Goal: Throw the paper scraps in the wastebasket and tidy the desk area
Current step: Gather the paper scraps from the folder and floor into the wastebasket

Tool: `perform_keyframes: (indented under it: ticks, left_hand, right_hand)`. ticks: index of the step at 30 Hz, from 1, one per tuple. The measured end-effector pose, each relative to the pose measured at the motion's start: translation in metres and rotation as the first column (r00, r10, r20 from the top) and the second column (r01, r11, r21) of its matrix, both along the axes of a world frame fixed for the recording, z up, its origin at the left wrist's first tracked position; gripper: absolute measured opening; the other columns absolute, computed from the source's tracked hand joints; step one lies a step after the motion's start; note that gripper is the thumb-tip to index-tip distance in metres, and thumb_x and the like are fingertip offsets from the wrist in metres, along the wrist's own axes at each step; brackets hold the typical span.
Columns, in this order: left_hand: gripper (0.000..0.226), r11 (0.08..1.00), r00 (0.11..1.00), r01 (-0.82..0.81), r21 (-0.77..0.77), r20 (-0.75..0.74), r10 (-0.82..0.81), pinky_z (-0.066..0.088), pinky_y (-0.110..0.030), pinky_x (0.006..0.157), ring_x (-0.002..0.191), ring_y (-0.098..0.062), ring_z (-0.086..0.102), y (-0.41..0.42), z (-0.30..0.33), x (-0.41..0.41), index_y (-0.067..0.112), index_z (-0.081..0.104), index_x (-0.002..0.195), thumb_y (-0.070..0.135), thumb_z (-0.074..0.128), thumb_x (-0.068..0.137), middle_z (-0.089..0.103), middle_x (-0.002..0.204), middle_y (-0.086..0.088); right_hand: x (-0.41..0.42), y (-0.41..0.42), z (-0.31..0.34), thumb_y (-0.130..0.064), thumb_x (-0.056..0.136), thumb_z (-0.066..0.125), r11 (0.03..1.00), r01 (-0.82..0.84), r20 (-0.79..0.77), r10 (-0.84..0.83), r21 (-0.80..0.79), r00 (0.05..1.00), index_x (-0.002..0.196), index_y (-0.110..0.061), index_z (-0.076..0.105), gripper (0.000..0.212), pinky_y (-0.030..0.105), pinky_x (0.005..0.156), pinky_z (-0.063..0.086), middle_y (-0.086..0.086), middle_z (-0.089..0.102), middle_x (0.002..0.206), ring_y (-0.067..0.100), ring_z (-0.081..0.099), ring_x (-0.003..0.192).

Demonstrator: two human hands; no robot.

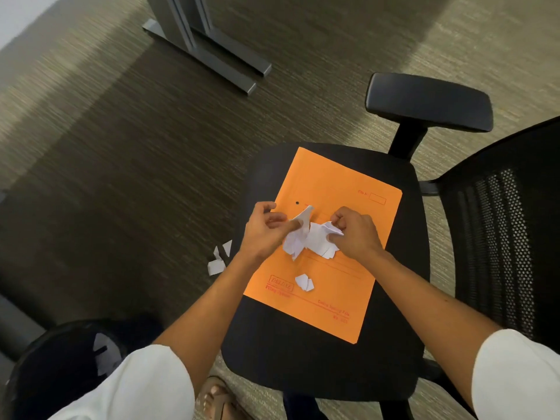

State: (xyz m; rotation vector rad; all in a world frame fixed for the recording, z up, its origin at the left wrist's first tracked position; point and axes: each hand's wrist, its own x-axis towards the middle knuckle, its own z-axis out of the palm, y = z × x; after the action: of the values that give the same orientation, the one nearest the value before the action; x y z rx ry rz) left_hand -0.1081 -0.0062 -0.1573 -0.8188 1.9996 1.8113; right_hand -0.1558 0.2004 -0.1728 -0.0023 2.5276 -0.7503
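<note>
Closest to the person, a round black wastebasket [60,368] sits low on their left, so the left hand [266,231] is nearer to it. Both hands, left and right hand [354,234], are pinched on a bunch of torn white paper scraps [312,239] over the flat orange cardboard folder [327,298] lying on the black office chair seat [291,356]. Stray white bits [218,262] lie on the carpet to the left.

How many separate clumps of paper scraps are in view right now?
4: one between the left hand and right hand, one lower on the orange folder, one on the carpet, one in the wastebasket. More may be hidden.
</note>
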Motion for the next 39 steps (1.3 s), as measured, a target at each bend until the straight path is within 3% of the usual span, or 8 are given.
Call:
perform_keyframes:
  ticks: [3,6,10,14,18,23,31,39]
  left_hand:
    - [0.048,0.931,0.974,-0.206,0.301,0.155,0.165,0.058,-0.045,0.093,0.102,-0.026,0.071,-0.006,0.007,-0.004,0.019,0.058,0.116,0.05,0.071,0.081,0.07,0.118,-0.015]
    - [0.059,0.856,0.944,-0.305,0.417,0.253,0.213,0.057,-0.045,0.093,0.104,-0.03,0.072,-0.014,0.009,-0.005,0.014,0.06,0.12,0.063,0.056,0.087,0.073,0.114,-0.015]
    - [0.076,0.881,0.959,-0.218,0.42,0.259,0.114,0.055,-0.045,0.096,0.108,-0.03,0.07,-0.011,0.009,-0.006,0.013,0.056,0.127,0.074,0.055,0.082,0.07,0.119,-0.014]
    - [0.085,0.909,0.975,-0.083,0.408,0.222,-0.011,0.054,-0.042,0.098,0.113,-0.026,0.066,-0.004,0.01,-0.004,0.014,0.056,0.13,0.074,0.066,0.071,0.066,0.125,-0.011]
    - [0.067,0.92,0.978,0.0,0.393,0.192,-0.082,0.055,-0.029,0.082,0.109,-0.02,0.068,0.0,0.006,0.001,0.02,0.061,0.119,0.066,0.069,0.07,0.068,0.122,-0.007]
    - [0.077,0.896,0.97,-0.092,0.434,0.244,-0.019,0.051,-0.039,0.1,0.118,-0.026,0.062,-0.001,-0.002,0.003,0.01,0.058,0.131,0.057,0.072,0.073,0.064,0.127,-0.011]
    - [0.042,0.991,0.983,0.06,0.123,0.164,-0.08,0.054,-0.025,0.063,0.092,-0.022,0.064,0.011,-0.01,0.006,0.017,0.069,0.098,-0.006,0.087,0.067,0.065,0.098,-0.007]
    - [0.041,0.97,0.998,-0.055,0.237,0.05,0.044,0.06,-0.026,0.067,0.084,-0.02,0.074,0.002,-0.01,0.014,0.011,0.07,0.104,-0.014,0.079,0.073,0.077,0.091,-0.004]
  right_hand:
    - [-0.001,0.015,0.002,-0.018,0.079,0.084,0.992,0.109,0.08,-0.104,-0.07,0.991,0.108,-0.013,0.068,0.033,0.018,0.058,0.043,-0.002,0.063,0.092,0.008,0.058,0.077]
    - [0.001,0.033,0.009,-0.019,0.076,0.087,0.935,0.283,0.2,-0.241,-0.214,0.95,0.103,-0.013,0.071,0.032,0.022,0.067,0.05,-0.003,0.07,0.099,0.012,0.066,0.088]
    - [0.006,0.034,0.021,-0.018,0.076,0.087,0.786,0.42,0.392,-0.248,-0.453,0.886,0.101,-0.02,0.072,0.029,0.023,0.066,0.057,-0.004,0.078,0.094,0.015,0.075,0.09]
    - [0.008,0.003,0.016,-0.017,0.072,0.09,0.805,0.4,0.38,-0.238,-0.438,0.894,0.099,-0.019,0.072,0.032,0.021,0.063,0.055,-0.005,0.077,0.09,0.009,0.073,0.083]
    - [0.016,-0.017,0.001,-0.019,0.068,0.092,0.924,0.303,0.149,-0.274,-0.232,0.95,0.1,-0.013,0.073,0.037,0.025,0.065,0.05,0.002,0.073,0.093,0.016,0.065,0.082]
    - [0.027,-0.029,-0.006,-0.023,0.067,0.092,0.972,0.175,-0.02,-0.18,-0.155,0.984,0.122,-0.016,0.059,0.065,0.037,0.085,0.053,0.0,0.061,0.112,0.019,0.057,0.101]
    - [0.031,-0.029,-0.008,-0.032,0.064,0.095,0.932,0.213,0.099,-0.192,-0.292,0.976,0.103,-0.019,0.067,0.05,0.01,0.058,0.049,-0.006,0.069,0.086,0.007,0.066,0.076]
    - [0.03,-0.032,0.0,-0.022,0.072,0.09,0.857,0.253,0.227,-0.165,-0.448,0.96,0.09,-0.019,0.072,0.026,0.031,0.071,0.059,0.0,0.077,0.088,0.018,0.073,0.084]
